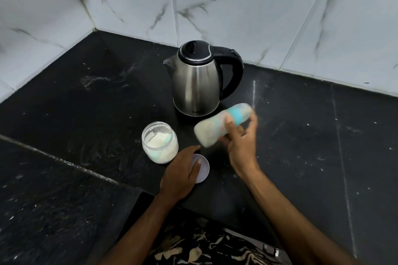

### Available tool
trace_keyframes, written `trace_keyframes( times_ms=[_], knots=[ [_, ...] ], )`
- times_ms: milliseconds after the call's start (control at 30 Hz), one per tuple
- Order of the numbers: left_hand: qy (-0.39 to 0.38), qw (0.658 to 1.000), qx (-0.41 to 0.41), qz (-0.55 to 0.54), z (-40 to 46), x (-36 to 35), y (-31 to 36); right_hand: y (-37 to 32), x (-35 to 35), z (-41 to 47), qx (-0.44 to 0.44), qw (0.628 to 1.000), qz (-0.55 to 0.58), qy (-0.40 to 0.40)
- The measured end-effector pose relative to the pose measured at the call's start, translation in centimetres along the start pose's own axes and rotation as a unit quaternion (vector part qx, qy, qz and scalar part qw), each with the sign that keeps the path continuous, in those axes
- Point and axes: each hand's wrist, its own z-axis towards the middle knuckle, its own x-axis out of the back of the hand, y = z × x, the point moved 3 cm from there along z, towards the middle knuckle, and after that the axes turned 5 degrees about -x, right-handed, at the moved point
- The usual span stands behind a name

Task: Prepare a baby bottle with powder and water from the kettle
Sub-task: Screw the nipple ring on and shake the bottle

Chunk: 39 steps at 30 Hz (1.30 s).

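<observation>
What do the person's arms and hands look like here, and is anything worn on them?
Both arms are bare from the lower frame edge to the hands: no sleeves, gloves, watch, rings or bracelets show on the left hand or the right hand. The right hand is motion-blurred, so small details there cannot be made out. Below the arms, dark cloth with a pale camouflage-like pattern is visible.

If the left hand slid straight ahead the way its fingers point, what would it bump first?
Probably nothing at once. The left hand rests on the lid, fingers aimed up and right, between the powder jar and the blurred bottle. The kettle stands farther along; depth is unclear.
</observation>
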Motion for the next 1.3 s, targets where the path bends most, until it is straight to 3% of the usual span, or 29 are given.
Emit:
trace_keyframes(
  times_ms=[100,133,233,300,433,467,567,633,767,833,1067,1300],
  knots=[
    [-0.006,0.997,0.071,-0.018,-0.5,-0.2,-0.1,1.2,-1.2,-1.8,-0.018,0.977,-0.150,-0.150],
    [-0.010,0.997,0.076,-0.020,-0.5,-0.1,0.0,1.0,-1.2,-1.7,-0.005,0.975,-0.155,-0.160],
    [-0.015,0.998,0.035,-0.040,-0.1,0.1,0.7,-0.5,-0.4,-0.1,0.009,0.999,-0.016,-0.034],
    [-0.013,1.000,0.003,-0.018,0.0,0.0,0.1,-0.6,-0.1,0.2,0.001,1.000,0.025,-0.008],
    [-0.017,0.996,0.038,-0.085,-0.5,-0.1,0.8,1.0,-1.0,-2.2,-0.033,0.975,-0.146,-0.162],
    [0.007,0.997,0.028,-0.072,-0.5,0.1,0.9,0.8,-1.0,-2.1,-0.020,0.973,-0.154,-0.169],
    [0.011,0.999,0.024,-0.041,-0.1,0.2,0.1,-1.0,-0.1,-0.5,0.010,0.999,-0.017,-0.029],
    [-0.009,0.999,-0.005,-0.031,-0.1,0.0,0.3,-1.2,0.4,0.0,0.017,0.999,0.037,0.013],
    [-0.004,0.994,0.067,-0.086,-0.3,0.0,-0.1,0.5,-0.7,-1.9,-0.006,0.981,-0.132,-0.139],
    [0.007,0.993,0.050,-0.103,-0.3,0.0,-0.2,0.4,-0.8,-2.1,0.006,0.968,-0.166,-0.185],
    [0.002,1.000,-0.014,-0.020,0.0,0.5,0.9,-2.8,-0.5,-0.9,0.089,0.936,-0.270,-0.206],
    [-0.002,1.000,-0.017,-0.011,0.2,-0.1,0.0,-3.5,0.1,-0.4,0.110,0.932,-0.284,-0.197]
  ],
)
